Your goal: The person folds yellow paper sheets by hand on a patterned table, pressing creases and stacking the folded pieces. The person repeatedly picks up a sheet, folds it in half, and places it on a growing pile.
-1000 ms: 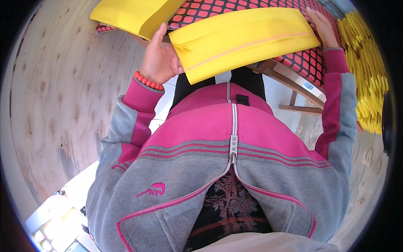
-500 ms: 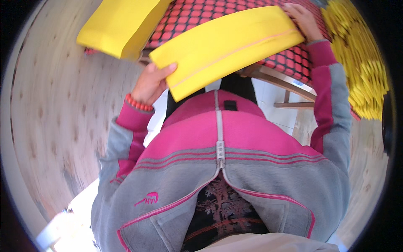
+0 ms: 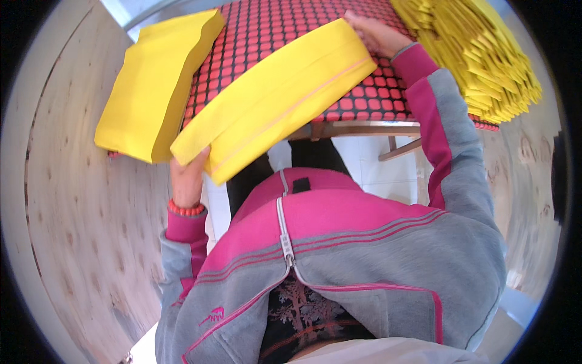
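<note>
Wooden-framed table (image 3: pixel 364 129), topped with red-and-black patterned cover (image 3: pixel 254 42), loaded at 2 sides: smooth-topped yellow pile (image 3: pixel 142 85) at left, thick yellow heap (image 3: pixel 482 70) of many overlapping layers at right, cover showing between.

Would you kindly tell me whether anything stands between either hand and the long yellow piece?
Nothing visible does: the left hand grips the long yellow piece's left end, and the right hand is right at its other end, with nothing seen between.
</note>
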Tool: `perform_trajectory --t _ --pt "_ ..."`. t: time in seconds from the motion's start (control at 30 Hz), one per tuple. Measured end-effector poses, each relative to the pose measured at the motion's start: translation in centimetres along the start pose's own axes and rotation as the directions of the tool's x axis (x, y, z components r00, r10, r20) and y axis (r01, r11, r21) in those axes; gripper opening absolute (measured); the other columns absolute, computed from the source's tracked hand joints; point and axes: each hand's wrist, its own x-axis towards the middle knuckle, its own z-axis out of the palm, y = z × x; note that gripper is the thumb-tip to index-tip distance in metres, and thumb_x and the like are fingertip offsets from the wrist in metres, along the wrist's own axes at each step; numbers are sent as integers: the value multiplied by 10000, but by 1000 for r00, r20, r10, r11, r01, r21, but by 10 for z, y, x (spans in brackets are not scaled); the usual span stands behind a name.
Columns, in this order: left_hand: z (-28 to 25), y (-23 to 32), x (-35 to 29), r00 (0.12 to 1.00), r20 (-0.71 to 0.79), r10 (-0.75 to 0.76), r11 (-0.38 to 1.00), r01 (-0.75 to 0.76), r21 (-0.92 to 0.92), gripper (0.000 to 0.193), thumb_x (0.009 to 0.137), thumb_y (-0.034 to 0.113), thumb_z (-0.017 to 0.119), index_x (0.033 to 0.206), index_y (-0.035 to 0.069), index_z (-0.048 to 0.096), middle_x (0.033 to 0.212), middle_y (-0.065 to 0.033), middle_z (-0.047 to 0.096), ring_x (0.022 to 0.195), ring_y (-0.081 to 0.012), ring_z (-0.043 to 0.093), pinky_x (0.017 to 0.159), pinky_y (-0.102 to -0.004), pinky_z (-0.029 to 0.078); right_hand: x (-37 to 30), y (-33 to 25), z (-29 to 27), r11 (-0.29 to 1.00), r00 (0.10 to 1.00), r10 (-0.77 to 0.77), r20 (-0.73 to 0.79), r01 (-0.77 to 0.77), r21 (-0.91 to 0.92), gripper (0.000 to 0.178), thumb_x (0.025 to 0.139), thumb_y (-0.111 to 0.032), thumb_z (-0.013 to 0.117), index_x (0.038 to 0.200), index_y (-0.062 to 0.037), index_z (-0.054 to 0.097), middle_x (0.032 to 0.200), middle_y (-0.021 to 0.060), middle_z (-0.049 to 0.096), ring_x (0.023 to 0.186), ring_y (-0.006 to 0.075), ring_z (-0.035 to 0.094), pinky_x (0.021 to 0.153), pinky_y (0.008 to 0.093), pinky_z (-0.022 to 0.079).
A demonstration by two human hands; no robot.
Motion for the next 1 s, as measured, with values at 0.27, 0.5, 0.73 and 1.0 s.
perform_trajectory --t 0.27,0.5,0.73,1.0 --pt "15 17 14 995 100 -22 950 52 -307 484 974 -1 603 1447 -29 506 1403 -99 601 1301 -227 568 1106 -360 442 -38 3 -3 981 992 -28 -119 4 -192 332 952 -318 715 1047 0 737 1013 59 739 906 152 659 786 347 536" --pt "9 49 33 947 314 -63 885 199 -421 471 999 72 631 1436 -23 481 1394 -126 605 1248 -234 622 1057 -377 513 -67 -20 -15 710 863 -456 -218 205 -674 252 996 -236 649 1156 -45 679 979 67 711 880 205 676 802 343 534" --pt "27 95 46 872 479 -105 836 338 -432 551 1026 212 609 1496 -14 429 1436 -150 590 1282 -247 615 1083 -390 502 -119 -76 -14 902 844 -409 -347 317 -292 317 1038 -219 636 1244 22 637 1131 43 704 971 87 655 857 248 526" --pt "26 97 55 842 534 -72 655 444 -612 543 1047 279 600 1471 -28 455 1440 -164 585 1266 -271 631 1081 -407 514 -147 -84 -19 889 835 -420 -356 301 -345 290 1036 -241 636 1189 5 650 1104 48 701 958 90 656 842 250 525"
